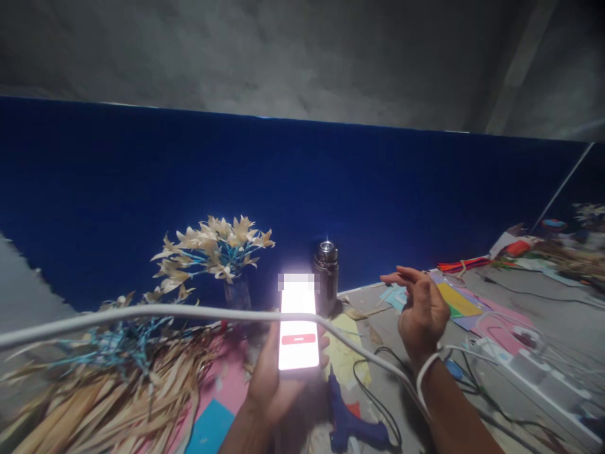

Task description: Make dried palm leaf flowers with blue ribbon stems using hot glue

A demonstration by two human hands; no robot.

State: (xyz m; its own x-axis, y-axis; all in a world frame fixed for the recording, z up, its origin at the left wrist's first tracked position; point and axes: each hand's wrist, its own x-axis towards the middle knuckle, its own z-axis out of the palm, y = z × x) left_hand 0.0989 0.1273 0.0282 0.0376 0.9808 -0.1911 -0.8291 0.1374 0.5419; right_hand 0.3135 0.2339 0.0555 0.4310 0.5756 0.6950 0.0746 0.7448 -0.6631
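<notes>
Phone (299,357) seemingly being viewed; your left fingers (324,342) grasping it, right fingers (410,275) hovering empty; any tap requiring steadiness.

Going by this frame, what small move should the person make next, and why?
Probably bring the right hand to the smartphone and tap the red bar. The left hand holds the phone, its screen is lit, the right hand is raised and looks empty, and the white cable crosses above the bar in this view, leaving it visible.
</notes>
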